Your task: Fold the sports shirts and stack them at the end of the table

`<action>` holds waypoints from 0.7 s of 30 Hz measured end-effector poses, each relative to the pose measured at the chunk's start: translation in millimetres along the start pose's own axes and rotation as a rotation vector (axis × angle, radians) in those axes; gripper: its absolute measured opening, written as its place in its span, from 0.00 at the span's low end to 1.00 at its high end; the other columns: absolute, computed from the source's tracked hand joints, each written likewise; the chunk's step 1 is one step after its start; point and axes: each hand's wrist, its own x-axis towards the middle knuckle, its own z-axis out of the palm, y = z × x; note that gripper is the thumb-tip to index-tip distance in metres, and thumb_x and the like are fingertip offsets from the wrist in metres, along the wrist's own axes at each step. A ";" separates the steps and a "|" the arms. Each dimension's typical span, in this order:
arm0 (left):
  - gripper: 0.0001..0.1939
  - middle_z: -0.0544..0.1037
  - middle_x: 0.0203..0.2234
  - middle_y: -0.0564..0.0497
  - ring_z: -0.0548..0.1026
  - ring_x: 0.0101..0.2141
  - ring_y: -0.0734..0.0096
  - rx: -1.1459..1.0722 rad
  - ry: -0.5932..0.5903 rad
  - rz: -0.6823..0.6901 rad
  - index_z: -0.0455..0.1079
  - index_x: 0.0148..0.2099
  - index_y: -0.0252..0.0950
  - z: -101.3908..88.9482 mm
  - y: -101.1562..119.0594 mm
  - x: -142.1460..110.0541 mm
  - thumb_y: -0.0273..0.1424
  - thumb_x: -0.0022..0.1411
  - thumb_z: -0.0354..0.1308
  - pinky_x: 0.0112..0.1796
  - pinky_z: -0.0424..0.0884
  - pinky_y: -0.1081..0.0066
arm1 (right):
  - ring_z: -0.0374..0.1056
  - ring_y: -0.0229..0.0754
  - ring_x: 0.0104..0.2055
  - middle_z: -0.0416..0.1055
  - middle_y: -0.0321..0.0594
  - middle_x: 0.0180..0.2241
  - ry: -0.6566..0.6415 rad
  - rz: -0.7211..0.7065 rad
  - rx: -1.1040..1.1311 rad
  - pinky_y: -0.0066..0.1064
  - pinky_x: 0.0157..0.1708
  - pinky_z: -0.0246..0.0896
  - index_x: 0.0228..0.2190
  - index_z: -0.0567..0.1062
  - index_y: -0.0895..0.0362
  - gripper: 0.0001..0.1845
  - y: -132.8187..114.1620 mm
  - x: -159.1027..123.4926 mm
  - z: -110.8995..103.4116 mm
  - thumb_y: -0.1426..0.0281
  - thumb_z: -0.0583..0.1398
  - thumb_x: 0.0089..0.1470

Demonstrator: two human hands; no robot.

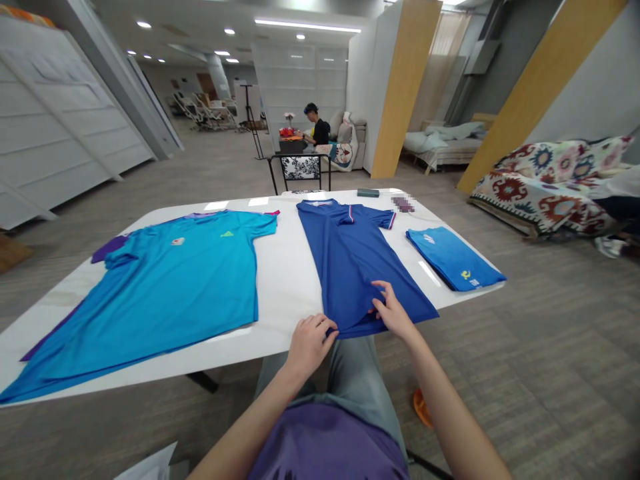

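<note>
A dark blue polo shirt (350,257) lies lengthwise on the white table (285,280), folded narrow, its collar at the far end. My left hand (309,343) pinches the shirt's bottom hem at the table's near edge. My right hand (393,310) grips the same hem a little to the right, fingers curled into the cloth, which bunches slightly between the hands.
A turquoise shirt (165,293) lies spread flat on the table's left half over a purple one. A folded light-blue shirt (453,257) sits at the right end. A chair (300,170) stands behind the table; a seated person (315,130) is far back; a patterned sofa (550,180) is right.
</note>
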 end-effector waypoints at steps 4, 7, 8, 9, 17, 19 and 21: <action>0.12 0.84 0.47 0.48 0.81 0.48 0.56 -0.042 0.042 -0.001 0.79 0.51 0.49 -10.4 -3.6 -10.0 0.36 0.83 0.53 0.51 0.76 0.52 | 0.74 0.42 0.31 0.79 0.37 0.33 -0.056 0.034 0.116 0.33 0.34 0.67 0.60 0.76 0.53 0.26 -1.7 -12.8 0.6 0.55 0.58 0.67; 0.14 0.84 0.47 0.46 0.82 0.50 0.54 -0.075 0.084 -0.044 0.79 0.52 0.51 -21.9 -8.4 -19.9 0.39 0.83 0.51 0.53 0.77 0.49 | 0.78 0.45 0.36 0.81 0.39 0.34 -0.088 0.063 0.058 0.34 0.37 0.70 0.58 0.78 0.54 0.25 -2.7 -21.4 0.2 0.57 0.60 0.65; 0.14 0.84 0.47 0.46 0.82 0.50 0.54 -0.074 0.090 -0.065 0.79 0.52 0.51 -24.5 -9.8 -24.1 0.40 0.82 0.51 0.53 0.77 0.49 | 0.79 0.45 0.36 0.82 0.39 0.34 -0.108 0.071 0.005 0.34 0.37 0.70 0.57 0.79 0.54 0.24 -3.9 -23.0 -0.1 0.58 0.61 0.65; 0.14 0.84 0.46 0.45 0.82 0.49 0.53 -0.069 0.085 -0.080 0.79 0.52 0.51 -26.2 -11.0 -28.7 0.40 0.82 0.51 0.52 0.78 0.48 | 0.79 0.45 0.36 0.82 0.39 0.33 -0.128 0.073 -0.059 0.34 0.37 0.69 0.56 0.79 0.54 0.23 -5.8 -23.8 -0.6 0.60 0.61 0.64; 0.14 0.84 0.37 0.50 0.83 0.40 0.57 -0.140 0.089 -0.136 0.75 0.52 0.47 -35.9 -46.0 -7.4 0.45 0.82 0.52 0.49 0.77 0.53 | 0.73 0.43 0.32 0.80 0.35 0.32 -0.186 -0.015 -0.271 0.34 0.36 0.65 0.51 0.83 0.53 0.19 -19.6 -21.2 -8.7 0.65 0.60 0.61; 0.15 0.85 0.41 0.49 0.83 0.42 0.60 -0.143 0.128 -0.235 0.74 0.52 0.45 -44.4 -67.0 35.3 0.45 0.82 0.51 0.49 0.77 0.58 | 0.70 0.42 0.31 0.78 0.34 0.31 -0.168 -0.023 -0.313 0.34 0.36 0.63 0.50 0.83 0.54 0.19 -17.1 -22.5 -7.8 0.65 0.60 0.61; 0.16 0.86 0.46 0.49 0.84 0.43 0.62 -0.105 0.114 -0.357 0.74 0.54 0.43 -50.8 -88.0 87.6 0.46 0.82 0.51 0.47 0.76 0.63 | 0.69 0.42 0.31 0.76 0.34 0.30 -0.166 -0.028 -0.340 0.34 0.36 0.62 0.50 0.83 0.54 0.19 -13.7 -24.6 -5.3 0.65 0.59 0.62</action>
